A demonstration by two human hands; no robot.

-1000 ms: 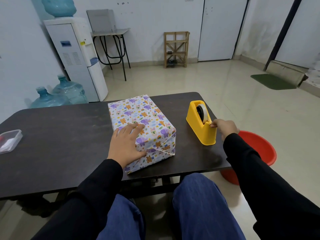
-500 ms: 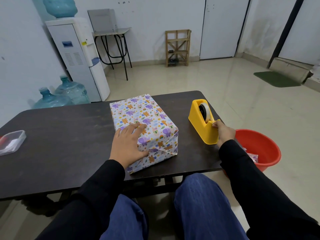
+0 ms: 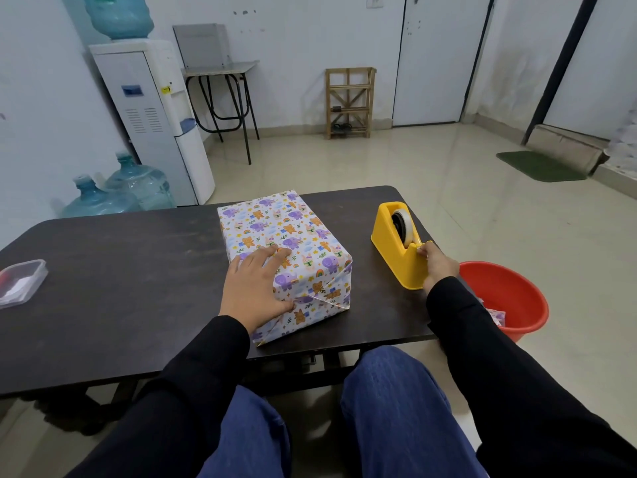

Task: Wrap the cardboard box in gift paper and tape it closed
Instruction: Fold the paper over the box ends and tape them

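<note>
Box (image 3: 286,243) in animal-print gift paper, near-end flaps folded.

Fingertips of the right hand (image 3: 440,267) perhaps pinch something unseen at the tape dispenser (image 3: 393,258).

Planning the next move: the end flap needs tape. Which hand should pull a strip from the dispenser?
Right. The right hand grips the cutter end of the yellow tape dispenser, while the left hand lies on the wrapped box, holding the folded paper down; lifting it might let the flap open.
</note>
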